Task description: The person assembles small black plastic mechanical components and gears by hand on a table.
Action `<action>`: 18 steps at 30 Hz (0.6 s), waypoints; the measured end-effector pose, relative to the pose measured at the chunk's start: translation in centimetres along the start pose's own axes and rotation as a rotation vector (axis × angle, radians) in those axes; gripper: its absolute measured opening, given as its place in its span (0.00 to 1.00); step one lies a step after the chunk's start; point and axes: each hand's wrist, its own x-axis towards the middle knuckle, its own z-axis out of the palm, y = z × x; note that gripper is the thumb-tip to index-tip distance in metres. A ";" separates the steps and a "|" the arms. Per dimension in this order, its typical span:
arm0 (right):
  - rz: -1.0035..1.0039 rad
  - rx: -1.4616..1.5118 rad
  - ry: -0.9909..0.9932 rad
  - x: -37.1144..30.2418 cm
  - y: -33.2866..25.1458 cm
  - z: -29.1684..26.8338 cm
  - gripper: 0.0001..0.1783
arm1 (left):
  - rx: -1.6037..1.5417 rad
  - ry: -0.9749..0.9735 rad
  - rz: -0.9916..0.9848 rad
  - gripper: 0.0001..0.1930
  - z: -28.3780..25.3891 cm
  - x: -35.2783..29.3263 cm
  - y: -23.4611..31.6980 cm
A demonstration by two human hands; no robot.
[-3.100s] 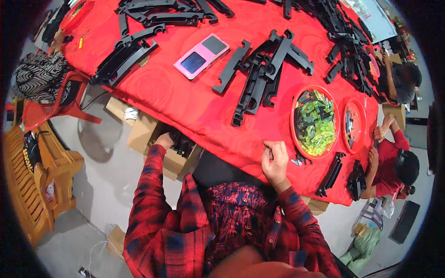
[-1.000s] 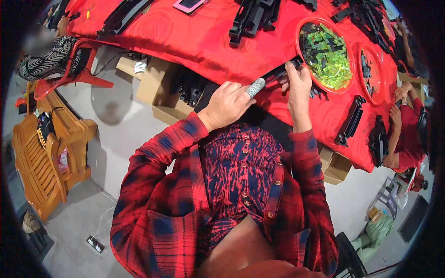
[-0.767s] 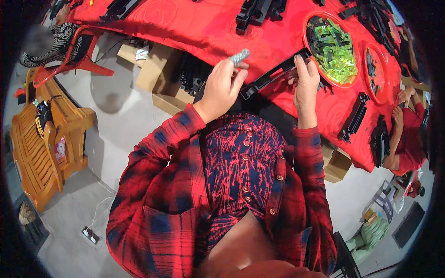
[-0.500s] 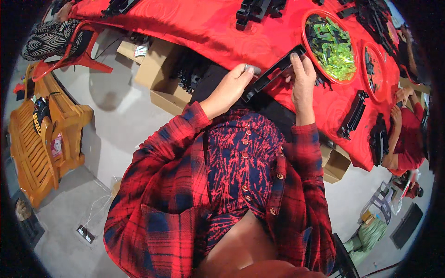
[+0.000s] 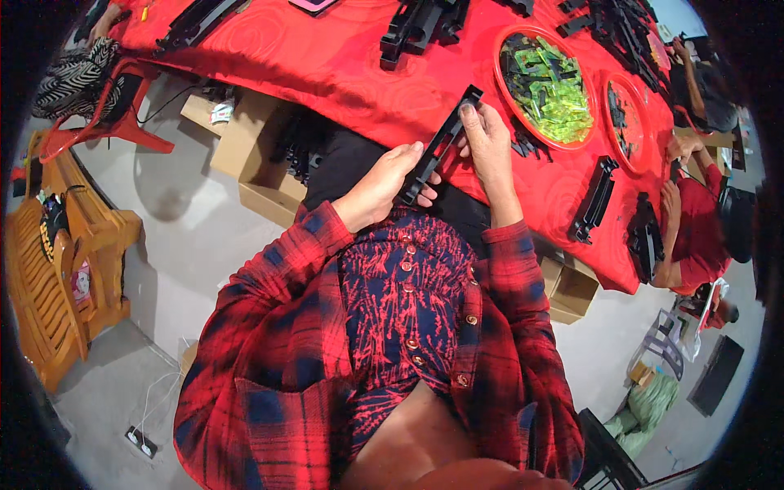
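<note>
A long black plastic frame [image 5: 442, 145] is held at a slant over the red table's near edge. My left hand [image 5: 380, 184] is closed round its lower end, fingertips showing on the far side. Toward the upper end, my right hand [image 5: 488, 147] grips it with the thumb on top and the fingers partly hidden behind. Just right of my right hand lie small loose black pieces [image 5: 531, 145]. Beyond them stands a round red tray [image 5: 500, 53] with yellow-green clear pieces [image 5: 563, 110] and black pieces in it.
A smaller red tray [image 5: 651, 131] holds dark bits. More black frames lie on the red cloth [image 5: 343, 61], one of them to the right [image 5: 594, 200]. Cardboard boxes [image 5: 269, 194] stand below the edge. A person in red [image 5: 698, 220] sits at the right.
My left hand has moved from a pinch beside the frame to a grip on its lower end. The frame is tilted more steeply. The whole view has shifted a little.
</note>
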 end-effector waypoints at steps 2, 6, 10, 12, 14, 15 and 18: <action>0.007 -0.012 -0.002 0.0 0.1 0.0 0.25 | -0.022 -0.011 -0.012 0.20 0.1 0.0 -0.1; -0.014 -0.023 0.000 -0.2 0.1 0.0 0.28 | -0.077 -0.043 -0.051 0.21 0.4 -0.2 0.0; -0.022 -0.040 -0.013 -0.2 -0.3 -0.2 0.27 | -0.124 -0.065 -0.067 0.22 0.1 0.3 -0.7; -0.041 -0.078 -0.042 -0.2 -0.1 -0.6 0.28 | -0.174 -0.087 -0.091 0.18 -0.2 0.6 -0.9; -0.034 -0.100 -0.007 -0.5 -0.1 -0.6 0.26 | -0.230 -0.125 -0.102 0.18 -0.6 0.9 -1.2; -0.026 -0.122 0.025 -0.9 -0.1 -0.6 0.24 | -0.286 -0.160 -0.113 0.18 -0.8 1.0 -1.3; -0.123 -0.189 0.066 -2.5 -1.0 -1.3 0.16 | -0.284 -0.079 -0.145 0.19 -1.2 1.2 -1.4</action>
